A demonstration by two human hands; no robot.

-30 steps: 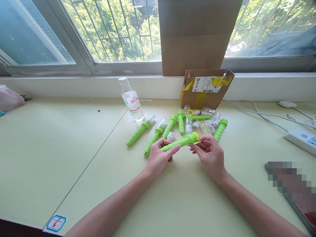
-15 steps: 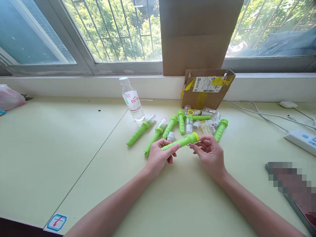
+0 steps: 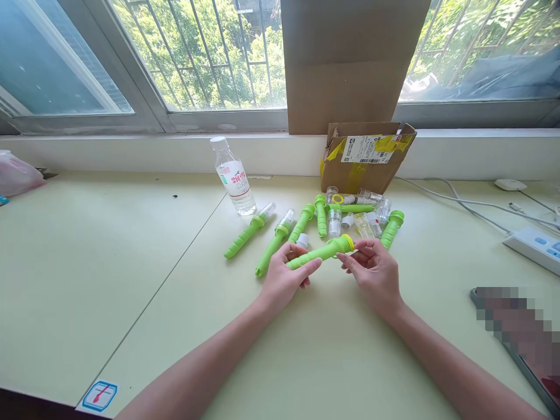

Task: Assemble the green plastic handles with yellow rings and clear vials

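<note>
Head view: left hand (image 3: 283, 279) closed around ribbed green plastic handle (image 3: 315, 254), held just above pale green table (image 3: 131, 262); right hand (image 3: 374, 273) half-open, fingertips at yellow-ringed end. Likely light, rigid; ribs offer grip.

From my remote feed I see two bare forearms, a left hand (image 3: 283, 276) and a right hand (image 3: 374, 274) (no sleeves, rings, watch or gloves visible), with short, unpainted fingernails.
</note>
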